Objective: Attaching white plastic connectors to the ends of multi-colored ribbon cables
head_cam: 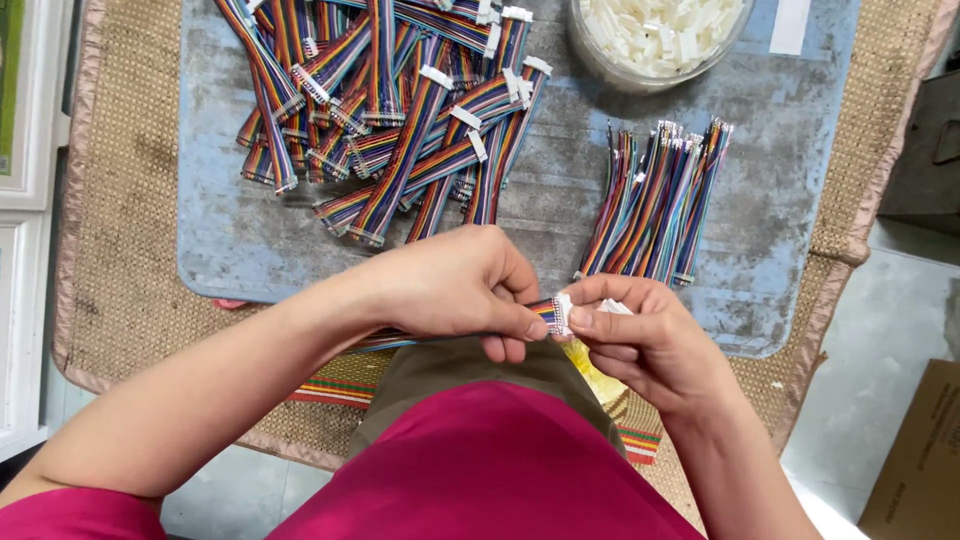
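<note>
Rainbow-striped ribbon cable point(545, 312) is being pinched near its tip by the left hand point(455, 285), steadying it, while the right hand point(640, 335) is gripping a white plug point(564, 313) against that end. Finished cables point(400, 110) are lying piled ahead on the table point(560, 190), bare ones point(655, 200) alongside.

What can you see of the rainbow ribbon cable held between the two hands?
The flat rainbow-striped ribbon cable lies roughly level between both hands. The left hand pinches it near its end; the rest runs back under that hand toward the lap. The right hand presses a small white plastic connector at its tip. Whether it is fully seated cannot be told.
</note>
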